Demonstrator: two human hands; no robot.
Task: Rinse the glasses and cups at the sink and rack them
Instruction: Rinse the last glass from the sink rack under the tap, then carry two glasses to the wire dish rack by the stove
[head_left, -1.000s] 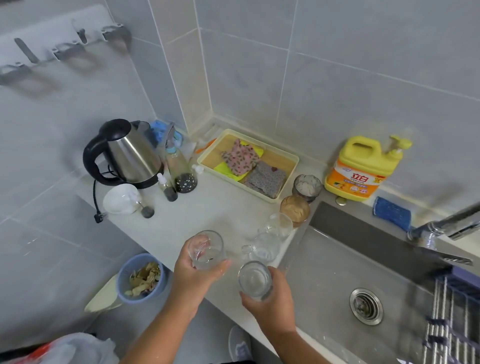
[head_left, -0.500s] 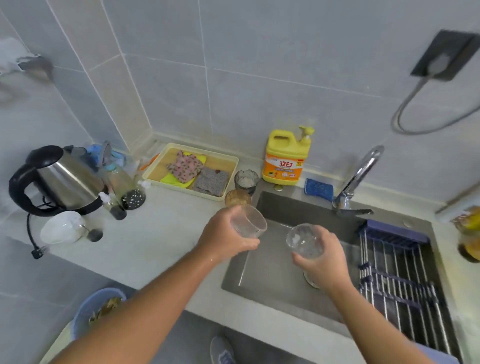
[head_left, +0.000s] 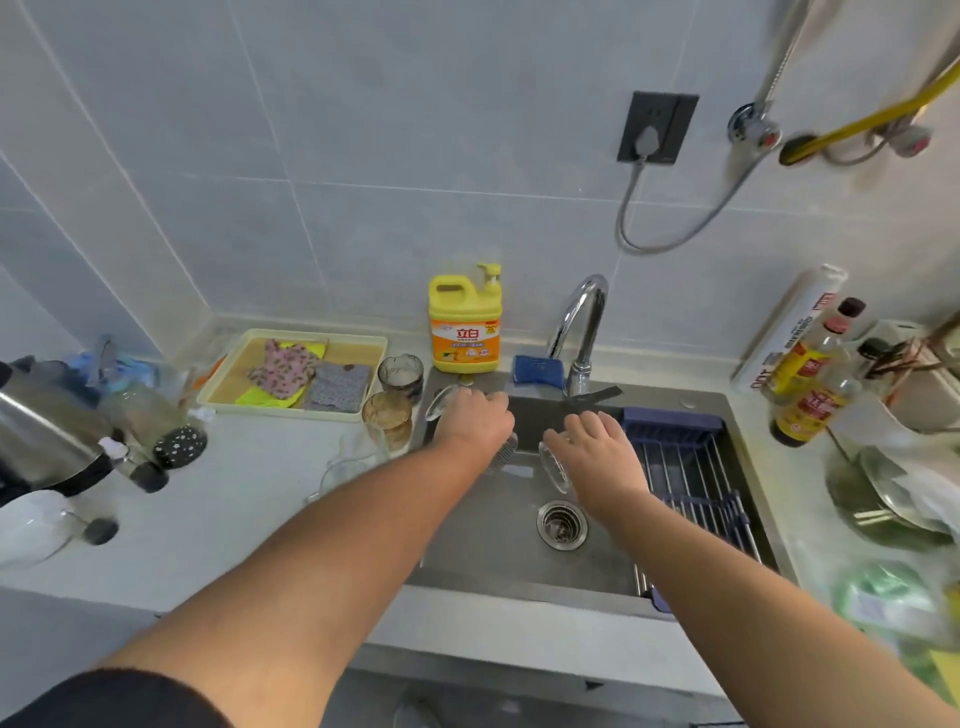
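My left hand (head_left: 475, 426) grips a clear glass (head_left: 442, 405), tilted over the back left of the steel sink (head_left: 519, 587). My right hand (head_left: 597, 452) grips a second clear glass (head_left: 553, 465) over the middle of the basin, just in front of the faucet (head_left: 582, 332). No water runs from the spout. A blue wire rack (head_left: 685, 467) spans the sink's right side with nothing on it. On the counter left of the sink stand an amber glass (head_left: 387, 418), a dark patterned glass (head_left: 400, 371) and a clear glass jug (head_left: 348, 462).
A yellow detergent bottle (head_left: 465, 325) and a blue sponge (head_left: 537, 370) sit behind the sink. A tray of cloths (head_left: 293, 371) and a kettle (head_left: 41, 431) are on the left counter. Sauce bottles (head_left: 805, 374) and a steel pan (head_left: 883, 499) crowd the right.
Both hands carried their glasses from above the counter to over the sink, ending close to the faucet. The view swung right, bringing the rack and right counter into sight.
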